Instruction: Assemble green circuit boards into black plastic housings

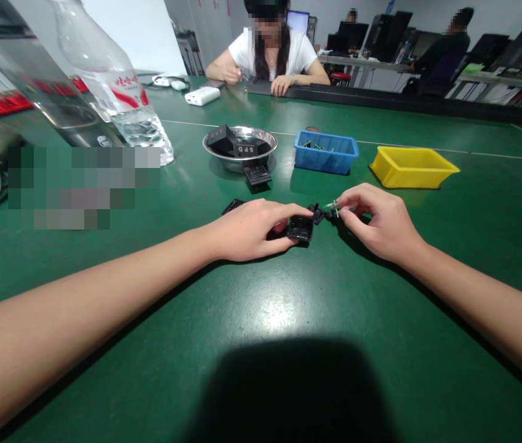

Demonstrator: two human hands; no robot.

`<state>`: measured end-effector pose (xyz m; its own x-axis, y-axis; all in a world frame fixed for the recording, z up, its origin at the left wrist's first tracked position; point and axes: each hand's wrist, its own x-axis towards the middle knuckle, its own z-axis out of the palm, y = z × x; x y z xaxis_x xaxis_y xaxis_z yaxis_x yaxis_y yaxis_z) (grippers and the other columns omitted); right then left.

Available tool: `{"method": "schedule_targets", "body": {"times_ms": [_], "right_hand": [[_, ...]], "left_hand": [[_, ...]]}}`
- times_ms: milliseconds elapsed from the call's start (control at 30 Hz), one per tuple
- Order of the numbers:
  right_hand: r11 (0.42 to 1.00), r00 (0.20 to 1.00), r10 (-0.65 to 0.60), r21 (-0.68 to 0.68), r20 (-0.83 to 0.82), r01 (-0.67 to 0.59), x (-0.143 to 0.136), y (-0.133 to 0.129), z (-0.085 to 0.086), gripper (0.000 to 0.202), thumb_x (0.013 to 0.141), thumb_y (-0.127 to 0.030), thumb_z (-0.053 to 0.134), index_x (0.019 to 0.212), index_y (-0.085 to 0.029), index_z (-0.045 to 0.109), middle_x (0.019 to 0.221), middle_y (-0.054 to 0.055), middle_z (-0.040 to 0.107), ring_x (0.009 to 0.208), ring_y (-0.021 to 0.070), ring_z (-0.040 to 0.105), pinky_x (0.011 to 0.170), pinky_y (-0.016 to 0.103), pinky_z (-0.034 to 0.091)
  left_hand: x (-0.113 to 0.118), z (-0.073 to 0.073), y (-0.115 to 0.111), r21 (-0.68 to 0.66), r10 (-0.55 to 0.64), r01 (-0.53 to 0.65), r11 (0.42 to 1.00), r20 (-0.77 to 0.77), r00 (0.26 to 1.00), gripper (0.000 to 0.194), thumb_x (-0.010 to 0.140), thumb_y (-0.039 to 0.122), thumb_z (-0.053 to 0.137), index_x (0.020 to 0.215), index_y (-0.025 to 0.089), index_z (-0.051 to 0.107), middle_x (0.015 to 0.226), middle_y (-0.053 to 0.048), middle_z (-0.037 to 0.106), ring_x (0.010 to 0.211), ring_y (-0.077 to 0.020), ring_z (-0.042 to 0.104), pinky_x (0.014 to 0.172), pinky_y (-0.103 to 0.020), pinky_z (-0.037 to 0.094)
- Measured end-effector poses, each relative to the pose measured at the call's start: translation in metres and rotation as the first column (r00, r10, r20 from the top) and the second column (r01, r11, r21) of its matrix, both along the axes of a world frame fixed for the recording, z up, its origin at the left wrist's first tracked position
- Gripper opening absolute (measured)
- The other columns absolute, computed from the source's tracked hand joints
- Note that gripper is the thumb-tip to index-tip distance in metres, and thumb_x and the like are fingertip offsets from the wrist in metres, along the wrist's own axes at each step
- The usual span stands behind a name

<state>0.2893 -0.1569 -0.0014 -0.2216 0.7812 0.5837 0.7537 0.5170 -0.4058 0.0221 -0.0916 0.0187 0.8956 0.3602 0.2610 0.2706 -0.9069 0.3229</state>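
My left hand [261, 229] grips a small open black plastic housing [300, 229] between thumb and fingers, low over the green table. Between the thumb and forefinger of my right hand [378, 218] is a small green circuit board [335, 208], held on edge. Small black plastic parts [317, 213] lie between the two hands, just beyond the housing; whether they touch the board I cannot tell. Another black piece [233, 206] shows partly behind my left hand. A black plastic piece [257, 177] leans by the metal bowl [241, 165], which holds black cases with white lettering.
Behind my hands stand a blue bin [325, 162] with small green parts inside and a yellow bin [415, 175]. Bottles [117, 98] stand at the left. A white box-shaped device [202, 96] lies farther back. Across the table [270, 369] sits a person in a white shirt [305, 52].
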Motion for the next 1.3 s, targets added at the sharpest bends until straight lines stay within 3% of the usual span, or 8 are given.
{"method": "schedule_targets", "body": {"times_ms": [400,733,1067,1300], "right_hand": [[0.999,0.999,0.007,-0.05,-0.05,-0.01,0.0001,0.0009,-0.0019,0.023,0.081,-0.011,0.059,0.101,-0.02,0.061,0.093,0.005,0.069,0.078,0.0195,0.066,0.067,0.032,0.052],[0.998,0.992,0.049,-0.04,0.12,-0.045,0.0014,0.0007,0.0008,0.036,0.075,-0.006,0.059,0.109,-0.02,0.064,0.094,0.005,0.065,0.079,0.0193,0.062,0.073,0.033,0.05],[0.999,0.993,0.034,-0.041,0.113,-0.03,0.0006,0.0012,0.0008,0.029,0.081,-0.009,0.057,0.106,-0.02,0.066,0.091,0.005,0.066,0.079,0.0202,0.062,0.073,0.033,0.049],[0.998,0.999,-0.032,-0.044,0.037,0.034,-0.0001,0.0004,0.0001,0.014,0.092,-0.021,0.057,0.101,-0.019,0.067,0.091,0.007,0.071,0.081,0.0223,0.066,0.071,0.034,0.049]], "left_hand": [[-0.0012,-0.0021,0.0015,0.007,-0.004,0.004,1.0,0.009,1.0,0.044,0.096,0.031,0.061,0.138,0.018,0.062,0.082,0.0,0.07,0.074,-0.016,0.064,0.07,-0.024,0.043],[0.0001,-0.0016,0.0009,0.017,-0.003,0.003,1.0,0.004,1.0,0.044,0.096,0.03,0.061,0.138,0.02,0.061,0.085,0.0,0.072,0.074,-0.0157,0.065,0.072,-0.024,0.043],[0.0004,-0.0018,0.0008,0.011,0.002,-0.002,1.0,0.001,1.0,0.044,0.095,0.03,0.062,0.138,0.02,0.061,0.084,0.0,0.072,0.075,-0.0158,0.066,0.072,-0.024,0.044],[0.0009,-0.0015,0.0008,0.005,-0.004,0.004,1.0,0.008,1.0,0.043,0.096,0.031,0.06,0.137,0.019,0.061,0.085,-0.001,0.072,0.075,-0.0155,0.065,0.07,-0.024,0.043]]}}
